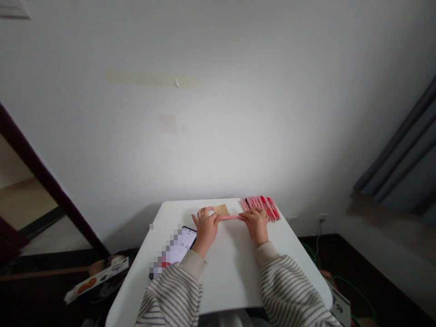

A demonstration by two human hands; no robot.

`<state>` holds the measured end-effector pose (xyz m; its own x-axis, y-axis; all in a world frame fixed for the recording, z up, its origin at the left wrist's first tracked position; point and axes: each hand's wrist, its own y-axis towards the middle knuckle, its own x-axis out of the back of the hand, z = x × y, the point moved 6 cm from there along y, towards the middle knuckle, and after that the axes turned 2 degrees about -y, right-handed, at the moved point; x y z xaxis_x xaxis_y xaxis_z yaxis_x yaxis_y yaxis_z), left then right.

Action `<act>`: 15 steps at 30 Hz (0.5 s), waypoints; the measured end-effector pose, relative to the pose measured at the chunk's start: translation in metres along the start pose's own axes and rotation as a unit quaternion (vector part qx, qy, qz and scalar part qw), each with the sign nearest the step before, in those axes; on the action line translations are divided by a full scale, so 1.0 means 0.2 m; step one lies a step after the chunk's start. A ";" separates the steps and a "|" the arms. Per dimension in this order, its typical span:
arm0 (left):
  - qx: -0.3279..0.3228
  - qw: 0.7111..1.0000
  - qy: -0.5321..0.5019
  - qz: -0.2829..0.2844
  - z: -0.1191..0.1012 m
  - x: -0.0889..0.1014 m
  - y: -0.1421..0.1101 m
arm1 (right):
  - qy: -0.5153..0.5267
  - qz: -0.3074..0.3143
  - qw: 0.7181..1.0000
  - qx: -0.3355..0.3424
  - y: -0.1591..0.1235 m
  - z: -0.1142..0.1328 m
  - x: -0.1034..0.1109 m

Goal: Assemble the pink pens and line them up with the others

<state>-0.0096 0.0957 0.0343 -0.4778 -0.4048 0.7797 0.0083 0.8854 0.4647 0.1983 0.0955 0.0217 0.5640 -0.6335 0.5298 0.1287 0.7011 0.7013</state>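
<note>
A slim pink pen (229,218) lies level between my two hands, just above the white table. My left hand (207,225) pinches its left end, with some of the other fingers raised. The right end is gripped by the fingers of my right hand (255,222). Behind the pen, a tan piece of paper (222,210) rests on the table, partly covered by my left hand. A row of several pink and red pens (260,206) lies side by side at the back right, beyond my right hand.
On the white table (231,272) a phone (182,245) with a lit screen lies left of my left forearm, partly hidden by the sleeve. The wall (218,136) stands right behind the table. Green cables (311,254) and a box (340,309) are on the floor at right.
</note>
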 end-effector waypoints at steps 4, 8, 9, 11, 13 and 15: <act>-0.007 1.000 -0.013 -0.002 -0.01 0.01 0.00 | 0.000 0.001 1.000 0.000 0.00 0.00 0.00; -0.017 1.000 -0.011 0.003 -0.02 0.01 0.01 | -0.009 0.010 1.000 0.006 0.00 0.00 0.00; -0.017 1.000 -0.010 0.005 -0.02 0.01 0.01 | -0.012 0.009 1.000 0.006 0.00 0.00 0.00; -0.013 1.000 -0.008 0.011 -0.01 0.00 0.01 | -0.013 0.005 1.000 0.005 0.00 0.00 0.00; -0.005 1.000 -0.006 0.017 -0.01 0.00 0.00 | -0.010 0.001 1.000 0.004 0.00 0.00 0.00; 0.002 1.000 -0.008 0.017 0.00 -0.01 0.00 | -0.006 0.002 1.000 0.002 0.00 0.01 0.01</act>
<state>-0.0084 0.0971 0.0336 -0.4916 -0.3698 0.7884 0.0216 0.8999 0.4355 0.1979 0.0942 0.0226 0.5550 -0.6348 0.5376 0.1241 0.7022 0.7011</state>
